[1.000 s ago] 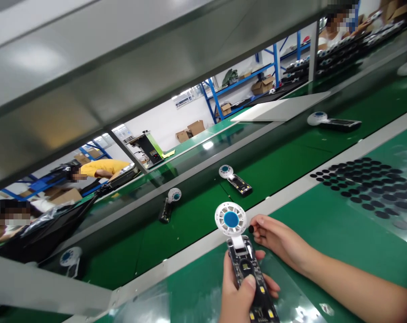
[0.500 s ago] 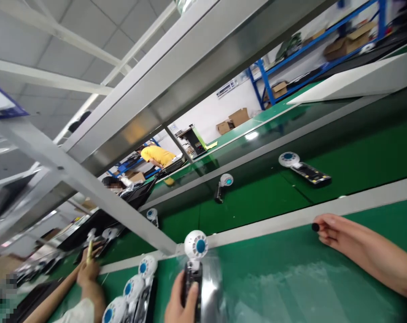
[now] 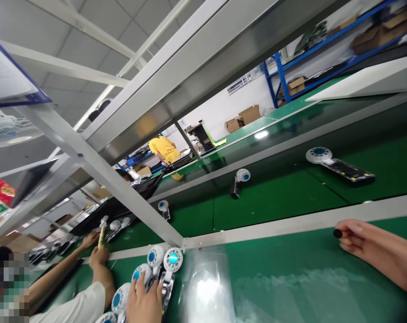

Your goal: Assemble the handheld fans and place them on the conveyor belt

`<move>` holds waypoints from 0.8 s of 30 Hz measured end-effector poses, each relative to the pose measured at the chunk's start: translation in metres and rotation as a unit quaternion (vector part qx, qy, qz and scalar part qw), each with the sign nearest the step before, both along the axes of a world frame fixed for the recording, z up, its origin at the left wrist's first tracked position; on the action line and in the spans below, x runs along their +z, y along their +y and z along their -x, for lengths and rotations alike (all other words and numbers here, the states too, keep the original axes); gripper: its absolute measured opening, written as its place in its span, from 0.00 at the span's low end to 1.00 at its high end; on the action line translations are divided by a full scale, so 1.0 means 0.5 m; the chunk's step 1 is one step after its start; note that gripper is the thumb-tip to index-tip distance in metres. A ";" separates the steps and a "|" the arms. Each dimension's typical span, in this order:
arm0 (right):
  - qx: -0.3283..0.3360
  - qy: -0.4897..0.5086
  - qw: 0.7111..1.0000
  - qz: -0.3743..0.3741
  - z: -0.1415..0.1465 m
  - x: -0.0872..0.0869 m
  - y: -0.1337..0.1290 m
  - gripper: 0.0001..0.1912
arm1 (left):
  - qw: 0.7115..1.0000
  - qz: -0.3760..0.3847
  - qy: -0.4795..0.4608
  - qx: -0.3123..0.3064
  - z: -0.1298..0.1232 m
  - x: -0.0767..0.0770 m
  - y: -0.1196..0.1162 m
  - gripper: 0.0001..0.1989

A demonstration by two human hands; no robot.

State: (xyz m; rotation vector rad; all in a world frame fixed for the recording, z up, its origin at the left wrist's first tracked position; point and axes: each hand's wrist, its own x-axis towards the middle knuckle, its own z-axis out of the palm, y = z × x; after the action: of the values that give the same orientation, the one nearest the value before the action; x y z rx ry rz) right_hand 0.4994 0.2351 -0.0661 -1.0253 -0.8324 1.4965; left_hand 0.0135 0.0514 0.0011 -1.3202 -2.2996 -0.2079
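My left hand (image 3: pixel 143 299) lies over a row of devices at the lower left, its fingers apart. Against its right side is a device (image 3: pixel 172 260) with a round white vented head, a glowing blue centre and a dark handle with inner parts showing. Its handle is partly hidden by the hand. More such devices (image 3: pixel 121 297) stand close together under and left of the fingers. My right hand (image 3: pixel 354 235), at the right over the green bench (image 3: pixel 291 269), pinches a small black round piece (image 3: pixel 337 233) between its fingertips.
Beyond a pale rail (image 3: pixel 273 224) runs a green conveyor belt (image 3: pixel 270 202) carrying several like devices (image 3: pixel 344 168). A clear plastic sheet (image 3: pixel 206 287) lies before me. A slanting metal post (image 3: pixel 122 186) rises at left. A co-worker's arms (image 3: pixel 100 264) reach in beside it.
My left hand has carried the device leftward to the row and its fingers have spread from the handle. My right hand still pinches the black piece. The view has shifted somewhat.
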 end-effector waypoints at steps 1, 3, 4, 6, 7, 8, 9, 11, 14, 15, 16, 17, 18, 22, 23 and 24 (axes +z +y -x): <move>0.041 0.031 0.999 -0.004 -0.004 0.001 -0.003 0.13 | 1.000 -0.003 0.010 -0.010 -0.012 0.014 0.015 0.18; 0.096 0.072 0.993 -0.005 -0.008 0.007 -0.008 0.13 | 0.998 -0.027 0.022 -0.055 -0.056 0.047 0.058 0.16; 0.095 0.073 0.993 -0.002 -0.008 0.012 -0.010 0.13 | 0.995 -0.042 0.020 -0.093 -0.089 0.063 0.087 0.16; 0.095 0.069 0.993 -0.002 -0.004 0.025 -0.015 0.14 | 0.979 -0.063 -0.039 -0.192 -0.173 0.085 0.162 0.16; 0.092 0.064 0.994 -0.003 -0.001 0.032 -0.017 0.15 | 0.970 -0.048 -0.065 -0.228 -0.222 0.090 0.208 0.16; 0.087 0.057 0.995 -0.006 0.002 0.039 -0.019 0.16 | 0.963 -0.037 -0.082 -0.255 -0.270 0.089 0.259 0.16; 0.083 0.045 0.995 -0.010 0.004 0.045 -0.021 0.16 | 0.956 -0.023 -0.102 -0.272 -0.317 0.083 0.314 0.15; 0.085 0.002 0.996 -0.029 0.008 0.053 -0.024 0.15 | 0.949 -0.003 -0.152 -0.277 -0.396 0.062 0.425 0.15; 0.119 -0.072 0.987 -0.081 0.012 0.054 -0.022 0.14 | 0.943 0.016 -0.257 -0.211 -0.466 0.028 0.569 0.17; 0.129 -0.085 0.983 -0.096 0.013 0.051 -0.020 0.14 | 0.937 0.028 -0.297 -0.184 -0.479 0.020 0.606 0.18; 0.137 -0.092 0.981 -0.106 0.015 0.047 -0.016 0.15 | 0.927 0.040 -0.338 -0.161 -0.488 0.015 0.636 0.18; 0.141 -0.094 0.979 -0.112 0.016 0.043 -0.012 0.16 | 0.913 0.050 -0.379 -0.142 -0.495 0.013 0.659 0.17; 0.144 -0.096 0.978 -0.114 0.017 0.039 -0.009 0.17 | 0.897 0.056 -0.419 -0.129 -0.502 0.013 0.675 0.16; 0.157 -0.098 0.976 -0.111 0.015 0.030 -0.005 0.17 | 0.795 0.042 -0.593 -0.116 -0.539 0.016 0.663 0.16; 0.157 -0.095 0.977 -0.111 0.014 0.031 -0.008 0.17 | 0.758 0.035 -0.640 -0.124 -0.554 0.014 0.638 0.17; 0.156 -0.091 0.977 -0.112 0.012 0.034 -0.012 0.16 | 0.716 0.028 -0.684 -0.134 -0.571 0.009 0.606 0.17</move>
State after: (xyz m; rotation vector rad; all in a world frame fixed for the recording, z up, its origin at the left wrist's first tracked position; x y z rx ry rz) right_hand 0.4932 0.2292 -0.0490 -0.9006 -1.3102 1.5395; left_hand 0.2992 0.3545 0.0057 -1.8378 -3.1251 -1.7483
